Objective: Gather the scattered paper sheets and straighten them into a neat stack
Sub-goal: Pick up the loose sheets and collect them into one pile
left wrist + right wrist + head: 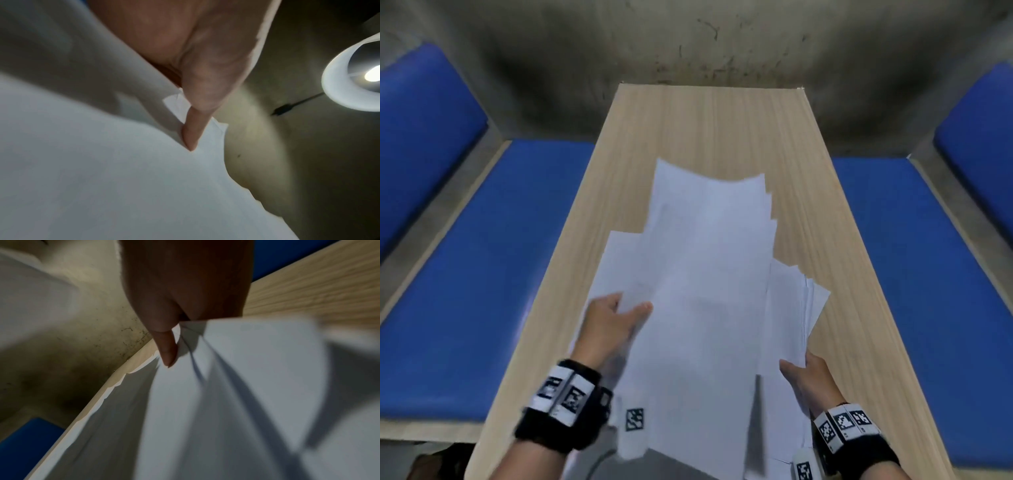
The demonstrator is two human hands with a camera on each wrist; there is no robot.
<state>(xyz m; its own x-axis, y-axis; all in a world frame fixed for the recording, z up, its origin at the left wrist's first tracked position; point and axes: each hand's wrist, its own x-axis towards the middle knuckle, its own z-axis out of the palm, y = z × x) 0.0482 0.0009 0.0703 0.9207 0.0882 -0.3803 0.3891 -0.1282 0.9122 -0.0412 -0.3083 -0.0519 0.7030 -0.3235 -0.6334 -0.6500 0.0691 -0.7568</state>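
Note:
Several white paper sheets (705,274) are fanned out unevenly over the near half of the wooden table (705,120), lifted and tilted toward me. My left hand (616,318) pinches the left side of the bundle, thumb on top and fingers hidden underneath. In the left wrist view the thumb (191,133) presses on the sheets (102,178). My right hand (804,370) grips the right side where a narrower bunch of sheets (798,308) sticks out. The right wrist view shows that thumb (168,353) on the creased sheets (226,402).
Blue padded benches (465,274) (928,274) run along both sides of the table. A stained grey wall (688,44) rises behind its far edge. A lit white lamp (353,73) shows in the left wrist view. The far half of the tabletop is bare wood.

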